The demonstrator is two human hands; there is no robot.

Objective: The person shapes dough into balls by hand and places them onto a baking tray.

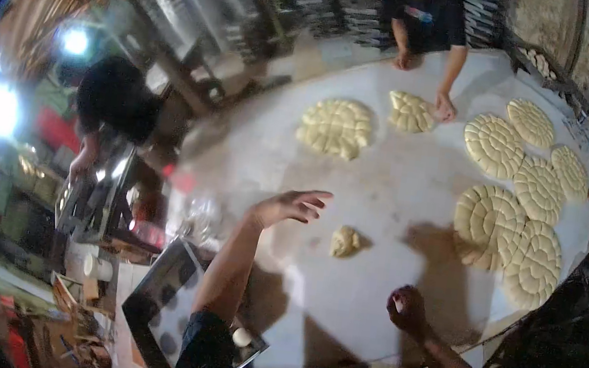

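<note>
My left hand (293, 209) hovers over the white work table (374, 194), fingers stretched out, nothing in it. Just right of it and a little lower, a small lump of dough (345, 242) sits alone on the table. Nearer the front edge, my right hand (406, 308) is curled closed; a pale spot shows at its fingers, too small to name. Several round slabs of dough scored into pieces, such as this dough slab (489, 226), lie to the right. Farther back is another scored dough slab (335, 127).
Across the table a person in a dark shirt (425, 16) has a hand beside a smaller dough piece (410, 113). Another person (117, 100) bends over at the left. A dark-rimmed tray (150, 280) stands by my left arm, near clear plastic (200, 218).
</note>
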